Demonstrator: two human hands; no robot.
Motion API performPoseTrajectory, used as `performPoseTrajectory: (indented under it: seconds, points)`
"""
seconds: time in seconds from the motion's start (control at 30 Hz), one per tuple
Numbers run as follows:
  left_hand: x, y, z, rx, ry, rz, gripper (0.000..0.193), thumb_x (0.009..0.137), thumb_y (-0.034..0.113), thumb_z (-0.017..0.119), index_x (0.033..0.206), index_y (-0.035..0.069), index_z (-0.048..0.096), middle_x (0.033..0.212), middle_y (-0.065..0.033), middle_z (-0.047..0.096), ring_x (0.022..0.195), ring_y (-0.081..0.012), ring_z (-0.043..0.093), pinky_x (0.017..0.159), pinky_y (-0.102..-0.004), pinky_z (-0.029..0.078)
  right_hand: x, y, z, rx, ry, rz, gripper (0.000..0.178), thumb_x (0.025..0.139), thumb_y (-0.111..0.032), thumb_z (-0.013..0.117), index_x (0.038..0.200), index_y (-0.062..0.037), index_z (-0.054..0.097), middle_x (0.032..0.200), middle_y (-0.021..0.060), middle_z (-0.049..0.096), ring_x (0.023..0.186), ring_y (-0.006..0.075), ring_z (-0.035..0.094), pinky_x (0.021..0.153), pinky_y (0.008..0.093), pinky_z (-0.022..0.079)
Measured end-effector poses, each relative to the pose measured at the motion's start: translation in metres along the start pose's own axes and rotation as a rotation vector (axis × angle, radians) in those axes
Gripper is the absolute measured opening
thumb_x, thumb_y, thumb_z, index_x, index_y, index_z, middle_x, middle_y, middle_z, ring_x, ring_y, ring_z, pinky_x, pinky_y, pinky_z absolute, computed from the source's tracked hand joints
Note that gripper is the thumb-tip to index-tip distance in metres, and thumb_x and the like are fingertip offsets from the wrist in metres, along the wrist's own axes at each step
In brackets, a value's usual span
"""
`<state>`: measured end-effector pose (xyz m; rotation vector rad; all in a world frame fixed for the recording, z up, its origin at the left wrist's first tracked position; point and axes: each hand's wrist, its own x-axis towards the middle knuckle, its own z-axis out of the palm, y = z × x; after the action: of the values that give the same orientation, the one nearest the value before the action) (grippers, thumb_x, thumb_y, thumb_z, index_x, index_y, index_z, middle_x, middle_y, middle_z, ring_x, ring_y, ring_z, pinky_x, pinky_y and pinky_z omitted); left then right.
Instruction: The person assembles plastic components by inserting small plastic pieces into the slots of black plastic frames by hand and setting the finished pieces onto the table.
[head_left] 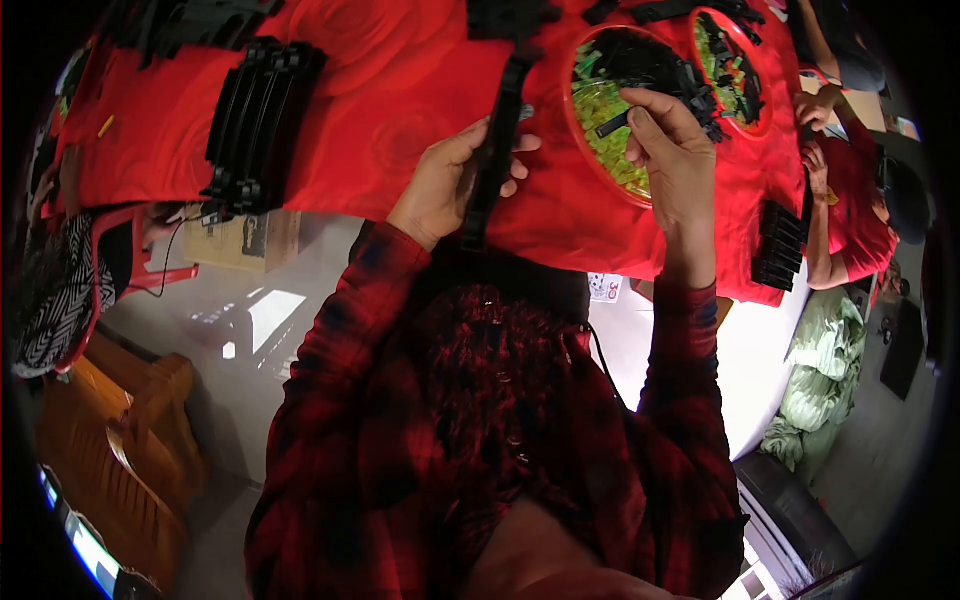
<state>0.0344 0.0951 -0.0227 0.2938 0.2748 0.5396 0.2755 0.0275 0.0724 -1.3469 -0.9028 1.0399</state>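
Observation:
My left hand (pixel 447 178) is closed around a long black plastic strip (pixel 492 165), which stands upright in the picture over the table's near edge. Between thumb and fingers, my right hand (pixel 670 150) pinches a small black plastic piece (pixel 613 125). It is held above a round orange-rimmed basin (pixel 622 196), apart from the long strip. Inside that basin lie yellow-green pieces (pixel 597 108) and a heap of black pieces (pixel 640 62). The fingertips of my left hand show partly past the strip's right side.
A stack of black strips (pixel 262 125) lies left on the red tablecloth (pixel 400 60); another black bundle (pixel 778 246) rests at the right edge. A second basin (pixel 768 105) holds mixed pieces. Co-workers sit right (pixel 850 215) and left. Below stand a cardboard box (pixel 240 243) and a wooden chair (pixel 120 440).

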Motion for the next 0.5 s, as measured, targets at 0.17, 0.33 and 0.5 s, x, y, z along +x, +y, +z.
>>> performPoseTrajectory:
  seconds: [0.17,0.33,0.5]
  points:
    - [-0.02,-0.01,0.016,-0.088,-0.009,-0.005,0.051,0.111,0.036,0.036,0.148,0.002,0.045,0.131,-0.0164,0.064,0.09,-0.0181,0.065,0.078,-0.0305,0.054,-0.022,-0.005,0.022,-0.01,-0.009,0.036,0.018,0.096,-0.009,0.07,0.112,-0.0011,0.071,0.091,0.0014,0.069,0.067,0.0061,0.058,0.061,0.0199,0.043]
    - [-0.04,-0.018,0.021,-0.133,-0.022,0.008,0.053,0.111,0.038,0.036,0.148,0.001,0.044,0.135,-0.0182,0.062,0.09,-0.0186,0.065,0.079,-0.0301,0.056,-0.042,-0.012,0.043,-0.067,-0.019,0.0,0.017,0.095,-0.01,0.07,0.11,-0.002,0.072,0.09,0.0014,0.069,0.068,0.0061,0.057,0.063,0.02,0.044]
    - [-0.059,-0.025,0.022,-0.187,-0.078,-0.012,0.053,0.111,0.038,0.035,0.148,0.001,0.045,0.137,-0.0205,0.06,0.09,-0.0199,0.066,0.078,-0.0303,0.056,-0.061,-0.019,0.058,-0.15,-0.071,-0.054,0.016,0.096,-0.01,0.07,0.109,-0.0012,0.072,0.088,0.0002,0.068,0.068,0.0052,0.057,0.062,0.0199,0.043]
